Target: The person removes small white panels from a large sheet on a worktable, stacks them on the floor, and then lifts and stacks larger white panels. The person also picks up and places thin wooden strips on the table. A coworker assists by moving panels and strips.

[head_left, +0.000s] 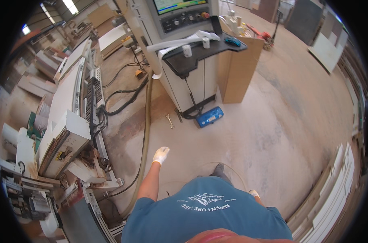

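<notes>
My left hand (pixel 161 154), in a white glove, is held out over the floor with its fingers curled in; nothing shows in it. Only a small gloved part of my right hand (pixel 254 193) appears beside my shirt, its fingers hidden. Ahead of the left hand, an open-ended wrench (pixel 170 121) lies on the floor. Beyond it are a dark rod-like tool (pixel 178 115) and a blue toolbox (pixel 209 117), at the foot of a control console (pixel 184 60). Neither hand touches any of these.
A machine with a long bed (pixel 66 97) stands on the left, with cables and a hose (pixel 146 129) along the floor. White boards (pixel 333 198) are stacked at lower right. A wooden panel (pixel 242 69) stands by the console. A red pallet jack (pixel 267 38) is farther back.
</notes>
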A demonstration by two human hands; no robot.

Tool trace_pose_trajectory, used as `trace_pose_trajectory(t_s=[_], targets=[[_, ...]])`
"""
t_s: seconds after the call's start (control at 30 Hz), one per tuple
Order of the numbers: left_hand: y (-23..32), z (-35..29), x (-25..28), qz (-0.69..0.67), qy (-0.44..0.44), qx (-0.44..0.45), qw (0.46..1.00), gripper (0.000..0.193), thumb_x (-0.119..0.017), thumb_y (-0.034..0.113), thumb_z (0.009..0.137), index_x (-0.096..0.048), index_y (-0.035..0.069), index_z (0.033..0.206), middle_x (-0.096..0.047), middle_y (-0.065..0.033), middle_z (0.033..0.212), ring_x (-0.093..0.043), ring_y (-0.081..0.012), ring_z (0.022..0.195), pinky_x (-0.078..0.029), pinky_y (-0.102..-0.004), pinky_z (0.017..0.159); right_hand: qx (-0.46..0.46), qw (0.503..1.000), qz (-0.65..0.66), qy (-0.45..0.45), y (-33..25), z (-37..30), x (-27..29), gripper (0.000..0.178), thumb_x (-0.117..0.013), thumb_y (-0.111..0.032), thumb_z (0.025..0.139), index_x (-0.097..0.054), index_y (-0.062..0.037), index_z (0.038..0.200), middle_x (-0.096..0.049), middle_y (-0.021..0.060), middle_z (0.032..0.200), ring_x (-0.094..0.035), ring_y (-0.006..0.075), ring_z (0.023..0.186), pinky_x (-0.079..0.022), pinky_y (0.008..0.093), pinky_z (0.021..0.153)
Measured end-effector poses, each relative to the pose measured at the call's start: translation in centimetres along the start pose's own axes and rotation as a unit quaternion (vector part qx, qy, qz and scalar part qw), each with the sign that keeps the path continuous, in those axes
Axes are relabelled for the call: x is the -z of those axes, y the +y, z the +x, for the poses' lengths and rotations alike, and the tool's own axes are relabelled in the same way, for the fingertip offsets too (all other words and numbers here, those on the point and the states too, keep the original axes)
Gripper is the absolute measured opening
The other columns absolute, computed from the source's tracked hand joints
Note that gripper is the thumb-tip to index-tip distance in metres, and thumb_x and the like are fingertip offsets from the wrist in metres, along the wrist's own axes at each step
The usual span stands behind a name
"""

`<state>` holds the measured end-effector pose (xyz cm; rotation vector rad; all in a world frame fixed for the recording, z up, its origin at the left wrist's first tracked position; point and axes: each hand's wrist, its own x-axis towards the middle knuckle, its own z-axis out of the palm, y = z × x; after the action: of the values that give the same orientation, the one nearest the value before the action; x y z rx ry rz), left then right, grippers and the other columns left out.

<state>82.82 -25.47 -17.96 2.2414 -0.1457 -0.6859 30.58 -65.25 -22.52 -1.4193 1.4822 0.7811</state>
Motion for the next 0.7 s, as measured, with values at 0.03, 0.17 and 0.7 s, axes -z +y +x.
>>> trace_pose_trajectory(t_s=[0.03,0.17,0.7], targets=[[0.7,0.8,0.2,0.011,0.027,-0.015,0.999,0.042,-0.061,0.036,0.098,-0.070,0.003,0.122,-0.074,-0.0099,0.106,-0.071,-0.0194,0.097,-0.055,-0.0364,0.086,0.008,1.000,-0.009,0.002,-3.0,0.2,1.1,0.072,-0.067,-0.017,0.094,-0.034,-0.0043,0.156,-0.061,0.0233,0.133,-0.074,0.0367,0.092,-0.064,0.0475,0.071],[1.7,2.4,1.9,-0.021,0.073,0.020,0.997,0.048,-0.062,0.040,0.100,-0.066,0.005,0.131,-0.074,-0.0082,0.114,-0.069,-0.0199,0.103,-0.055,-0.0374,0.085,0.103,0.994,0.032,0.005,-15.4,3.7,5.8,0.078,-0.068,-0.016,0.094,-0.028,-0.0033,0.160,-0.063,0.0258,0.126,-0.073,0.0359,0.094,-0.064,0.0482,0.068],[4.2,25.7,0.4,0.289,-0.299,-0.117,0.902,0.024,-0.060,0.029,0.094,-0.073,0.010,0.102,-0.073,-0.0110,0.089,-0.071,-0.0328,0.081,-0.055,-0.0486,0.072,0.172,0.945,0.096,0.260,-28.2,7.0,2.6,0.046,-0.060,-0.032,0.089,-0.069,-0.0044,0.124,-0.069,0.0234,0.125,-0.065,0.0414,0.116,-0.052,0.0474,0.099]])
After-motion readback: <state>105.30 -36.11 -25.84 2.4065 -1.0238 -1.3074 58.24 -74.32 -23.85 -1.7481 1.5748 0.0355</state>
